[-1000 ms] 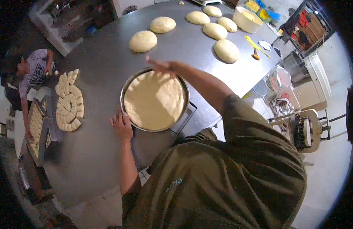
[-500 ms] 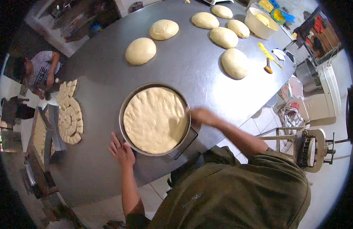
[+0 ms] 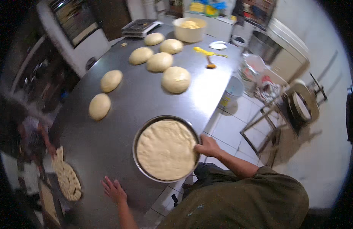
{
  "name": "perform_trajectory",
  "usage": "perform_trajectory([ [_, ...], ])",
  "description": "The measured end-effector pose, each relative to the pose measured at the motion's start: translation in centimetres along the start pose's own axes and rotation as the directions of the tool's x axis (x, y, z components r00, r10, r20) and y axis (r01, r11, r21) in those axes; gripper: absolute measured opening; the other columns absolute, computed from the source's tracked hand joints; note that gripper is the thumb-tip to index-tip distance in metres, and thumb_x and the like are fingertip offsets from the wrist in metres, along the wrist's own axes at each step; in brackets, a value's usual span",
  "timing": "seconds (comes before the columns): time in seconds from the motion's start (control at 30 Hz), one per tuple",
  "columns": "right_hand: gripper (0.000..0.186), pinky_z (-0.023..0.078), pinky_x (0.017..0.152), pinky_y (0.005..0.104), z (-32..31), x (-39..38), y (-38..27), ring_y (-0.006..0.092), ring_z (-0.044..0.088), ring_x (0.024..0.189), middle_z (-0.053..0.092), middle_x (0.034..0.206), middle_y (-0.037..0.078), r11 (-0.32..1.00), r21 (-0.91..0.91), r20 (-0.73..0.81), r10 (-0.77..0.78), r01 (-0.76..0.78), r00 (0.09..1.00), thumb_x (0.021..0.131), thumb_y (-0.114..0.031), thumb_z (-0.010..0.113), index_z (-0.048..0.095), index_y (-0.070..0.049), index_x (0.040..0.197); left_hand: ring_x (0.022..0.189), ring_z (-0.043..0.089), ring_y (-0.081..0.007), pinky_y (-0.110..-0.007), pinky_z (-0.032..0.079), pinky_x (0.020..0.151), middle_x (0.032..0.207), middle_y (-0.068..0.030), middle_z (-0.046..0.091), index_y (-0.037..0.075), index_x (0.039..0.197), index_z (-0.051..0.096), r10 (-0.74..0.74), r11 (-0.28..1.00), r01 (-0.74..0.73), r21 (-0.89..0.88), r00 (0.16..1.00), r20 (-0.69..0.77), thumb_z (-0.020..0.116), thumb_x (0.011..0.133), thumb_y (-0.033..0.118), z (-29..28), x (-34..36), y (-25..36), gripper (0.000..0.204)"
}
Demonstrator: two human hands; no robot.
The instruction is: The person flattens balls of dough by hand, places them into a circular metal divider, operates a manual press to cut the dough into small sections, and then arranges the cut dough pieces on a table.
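Observation:
My right hand (image 3: 205,145) grips the right rim of a round metal pan (image 3: 137,160) holding flattened, dimpled dough (image 3: 164,149), at the table's near right edge. My left hand (image 3: 114,189) lies with fingers spread on the steel table (image 3: 107,145), left of and below the pan, not touching it. Domed dough balls (image 3: 175,80) sit in several spots beyond the pan. At the left lies a shape of cut dough pieces (image 3: 65,179). Whether the pan rests fully on the table or is partly raised, I cannot tell.
Far end: a scale (image 3: 140,28), a cream tub (image 3: 188,32), yellow tools (image 3: 203,51), a white item (image 3: 217,45). Right: a bucket (image 3: 230,91), a metal machine on a stand (image 3: 298,108). Left: a blurred co-worker (image 3: 33,133) beside long trays (image 3: 48,202).
The view has swung toward the table's far end. My right hand has closed on the pan's rim and the pan sits nearer the right edge. My left hand is now farther from it.

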State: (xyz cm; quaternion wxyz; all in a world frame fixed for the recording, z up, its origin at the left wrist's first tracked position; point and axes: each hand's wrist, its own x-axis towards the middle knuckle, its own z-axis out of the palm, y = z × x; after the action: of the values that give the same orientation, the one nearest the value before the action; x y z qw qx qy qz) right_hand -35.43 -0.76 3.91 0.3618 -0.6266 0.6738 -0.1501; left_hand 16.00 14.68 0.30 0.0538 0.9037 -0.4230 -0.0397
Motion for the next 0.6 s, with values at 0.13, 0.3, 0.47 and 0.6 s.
perform_trajectory([
  [0.13, 0.027, 0.035, 0.045, 0.0290, -3.6, -9.3, 11.4, 0.0114, 0.049, 0.053, 0.059, 0.068, 0.002, 0.731, 0.580, 0.259, 0.253, -0.360, 0.932, 0.072, -0.019, 0.070, 0.071, 0.000, 0.091, 0.158, 0.021, -0.0333, -0.055, 0.012, 0.128, 0.173, -0.0134, 0.020, 0.019, 0.167, 0.023, -0.019, 0.997, 0.018, 0.080, 1.000, 0.012, 0.028, 0.108, 0.063, 1.1, 0.9, 0.5, 0.074],
  [0.3, 0.025, 0.037, 0.050, 0.0357, 1.6, -22.5, 24.0, 0.0157, 0.050, 0.059, 0.060, 0.071, 0.005, 0.605, 0.748, -0.133, 0.540, -0.274, 0.831, 0.074, -0.019, 0.071, 0.071, 0.003, 0.086, 0.157, 0.024, -0.0345, -0.051, 0.025, 0.125, 0.171, -0.0174, 0.024, 0.006, 0.165, 0.023, -0.044, 0.990, 0.039, 0.132, 0.998, 0.033, 0.038, 0.108, 0.059, -1.3, 1.8, 1.8, 0.079],
  [0.47, 0.036, 0.040, 0.055, 0.0415, 3.7, -29.1, 27.1, 0.0247, 0.051, 0.059, 0.057, 0.071, 0.010, -0.049, 0.988, 0.099, 0.929, -0.147, 0.357, 0.072, -0.015, 0.071, 0.068, 0.008, 0.100, 0.154, 0.028, -0.0395, -0.056, 0.027, 0.122, 0.171, -0.0208, 0.021, 0.009, 0.166, 0.016, 0.317, 0.944, -0.324, 0.060, 0.942, 0.108, 0.061, 0.097, 0.057, 1.2, 5.5, 7.2, 0.095],
  [0.6, 0.024, 0.037, 0.051, 0.0387, -1.7, -27.5, 28.5, 0.0202, 0.046, 0.060, 0.049, 0.073, 0.007, -0.075, 0.969, 0.016, 0.971, 0.237, 0.239, 0.076, -0.014, 0.072, 0.062, 0.000, 0.093, 0.156, 0.025, -0.0371, -0.059, 0.025, 0.124, 0.170, -0.0257, 0.019, 0.005, 0.164, 0.024, 0.756, 0.654, -0.711, -0.259, 0.628, 0.186, 0.071, 0.093, 0.047, 4.1, 4.9, 24.1, 0.095],
])
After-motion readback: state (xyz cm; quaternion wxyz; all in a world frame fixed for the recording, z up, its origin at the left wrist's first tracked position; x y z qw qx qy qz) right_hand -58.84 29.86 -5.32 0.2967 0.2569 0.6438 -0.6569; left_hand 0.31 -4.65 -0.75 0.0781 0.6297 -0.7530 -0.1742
